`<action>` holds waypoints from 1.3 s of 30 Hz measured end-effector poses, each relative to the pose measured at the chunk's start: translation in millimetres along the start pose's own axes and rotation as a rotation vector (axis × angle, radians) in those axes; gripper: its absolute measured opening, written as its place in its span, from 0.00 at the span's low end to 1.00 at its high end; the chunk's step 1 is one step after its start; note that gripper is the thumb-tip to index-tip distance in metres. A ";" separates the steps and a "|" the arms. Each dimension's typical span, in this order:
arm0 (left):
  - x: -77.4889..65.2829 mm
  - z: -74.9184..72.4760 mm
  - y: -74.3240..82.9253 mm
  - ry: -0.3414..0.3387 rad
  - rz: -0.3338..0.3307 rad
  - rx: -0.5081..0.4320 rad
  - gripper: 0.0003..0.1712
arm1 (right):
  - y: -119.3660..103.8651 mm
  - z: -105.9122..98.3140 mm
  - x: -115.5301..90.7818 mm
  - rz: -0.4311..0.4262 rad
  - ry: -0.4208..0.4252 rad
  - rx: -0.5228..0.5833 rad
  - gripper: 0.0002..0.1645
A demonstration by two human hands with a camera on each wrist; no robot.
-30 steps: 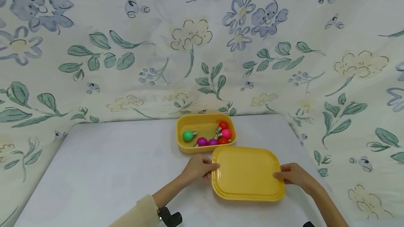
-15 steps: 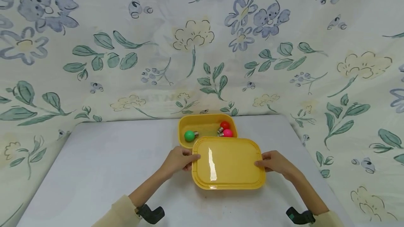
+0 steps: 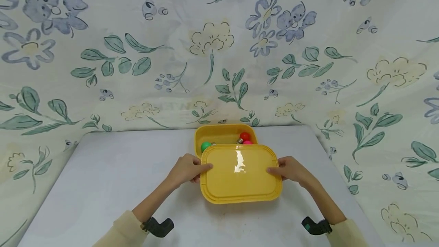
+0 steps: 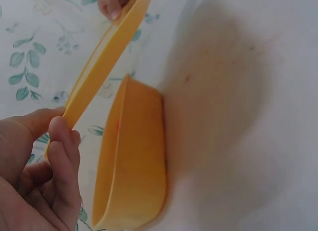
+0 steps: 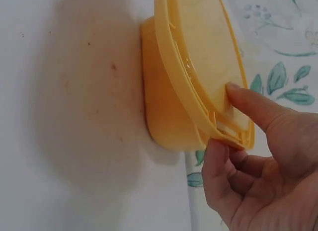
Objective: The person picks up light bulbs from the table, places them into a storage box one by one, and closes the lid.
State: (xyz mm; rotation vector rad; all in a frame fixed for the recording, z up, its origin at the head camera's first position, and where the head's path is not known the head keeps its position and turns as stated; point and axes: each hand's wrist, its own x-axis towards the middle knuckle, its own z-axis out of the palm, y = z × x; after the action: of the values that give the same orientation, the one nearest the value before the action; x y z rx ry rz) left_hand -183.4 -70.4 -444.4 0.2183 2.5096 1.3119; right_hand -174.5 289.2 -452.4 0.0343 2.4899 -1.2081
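A yellow lid [image 3: 240, 180] hangs tilted in the air, in front of and partly over a yellow box [image 3: 219, 130] at the table's far edge. My left hand [image 3: 186, 169] pinches the lid's left edge, thumb on top and fingers beneath. At the opposite edge my right hand [image 3: 293, 170] pinches it the same way, as the right wrist view also shows. Inside the box I see a green bulb [image 3: 205, 146], a red bulb [image 3: 244, 136] and a pink bulb [image 3: 247, 142]. The lid hides the rest of its inside. In the left wrist view the lid is apart from the box wall [image 4: 141, 156].
The box stands on a white table [image 3: 137, 163] close to a floral cloth [image 3: 171, 68] hung behind it. The cloth also runs along the right side. Each wrist wears a black camera, the left one [image 3: 159, 227] and the right one [image 3: 315, 226].
Both hands have carried the lid leftward and toward the box. It now covers the front of the box, hiding the purple bulbs and one red bulb seen earlier. The box has stayed in place.
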 end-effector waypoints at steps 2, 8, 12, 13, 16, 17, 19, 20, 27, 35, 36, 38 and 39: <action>1.3 -2.8 0.3 0.010 0.001 0.017 0.22 | -6.5 0.3 2.9 -0.002 0.008 -0.018 0.25; 2.7 -14.9 -2.5 0.040 0.056 -0.017 0.21 | -23.4 -0.2 8.3 -0.051 -0.002 -0.024 0.27; 2.3 -25.4 -2.6 0.051 0.107 -0.021 0.18 | -27.5 1.2 13.2 -0.101 0.027 -0.041 0.29; 2.5 -27.5 -2.6 0.054 0.123 -0.016 0.17 | -27.9 1.8 14.7 -0.113 0.043 -0.050 0.29; 2.4 -32.4 -2.3 0.079 0.195 0.017 0.16 | -29.6 3.8 16.9 -0.161 0.107 -0.086 0.28; 2.1 -33.2 -2.5 0.096 0.219 0.031 0.16 | -30.3 4.8 17.1 -0.180 0.133 -0.097 0.27; 1.2 -33.9 -3.2 0.134 0.268 0.056 0.14 | -31.3 7.6 16.3 -0.221 0.196 -0.120 0.26; 0.1 -34.2 -3.5 0.154 0.296 0.073 0.14 | -31.8 9.2 15.2 -0.248 0.229 -0.133 0.25; -4.4 -34.1 -7.9 0.304 0.636 0.300 0.13 | -33.8 18.1 5.3 -0.508 0.542 -0.183 0.21; -9.7 -33.3 -7.4 0.499 0.804 0.573 0.17 | -36.8 24.3 1.6 -0.643 0.703 -0.290 0.17; -10.6 -33.4 -6.2 0.508 0.801 0.600 0.17 | -37.2 24.8 1.5 -0.644 0.713 -0.293 0.17; -12.4 -33.2 -2.8 0.517 0.791 0.651 0.18 | -37.0 26.0 2.0 -0.636 0.736 -0.305 0.17; -13.1 -33.1 -1.2 0.520 0.783 0.677 0.18 | -37.1 26.7 2.0 -0.631 0.748 -0.314 0.17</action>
State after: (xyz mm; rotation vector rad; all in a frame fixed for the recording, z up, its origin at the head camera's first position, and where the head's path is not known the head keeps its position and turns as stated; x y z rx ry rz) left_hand -182.0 -100.2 -425.0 1.2489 3.4304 0.6844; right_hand -174.6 245.2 -440.1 -0.5059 3.5005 -1.1326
